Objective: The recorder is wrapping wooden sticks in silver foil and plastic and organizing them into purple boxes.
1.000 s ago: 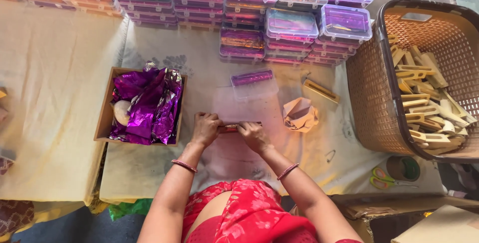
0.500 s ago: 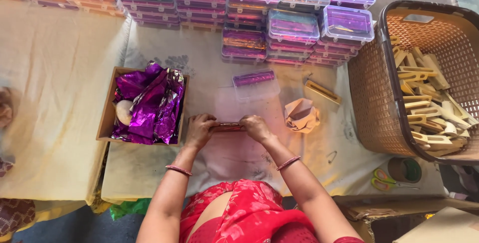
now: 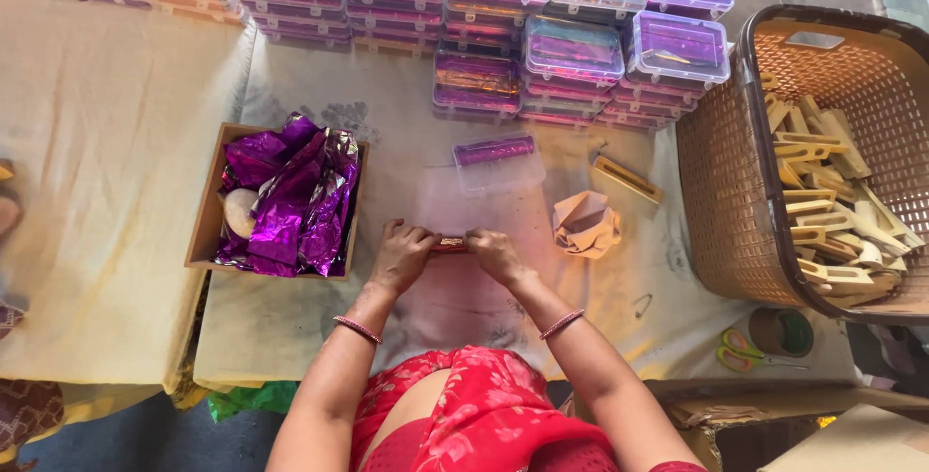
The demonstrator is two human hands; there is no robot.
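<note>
My left hand [image 3: 402, 252] and my right hand [image 3: 496, 253] meet over the cloth-covered table [image 3: 126, 123], both closed on a small, narrow reddish item [image 3: 449, 244] held between them; most of it is hidden by my fingers. Just beyond the hands lies an open clear plastic box [image 3: 495, 161] with purple foil inside. A shallow cardboard tray [image 3: 205, 225] of crumpled purple foil sheets [image 3: 290, 201] sits to the left of my left hand.
Stacks of clear lidded boxes [image 3: 581, 56] with purple contents line the far edge. A brown woven basket [image 3: 721, 191] of wooden pieces stands at the right. A wooden frame piece [image 3: 627, 180], crumpled paper [image 3: 584, 225], scissors [image 3: 750, 351] and a tape roll [image 3: 782, 332] lie nearby.
Both hands stay together on the small item and have shifted only slightly. The view has moved a little.
</note>
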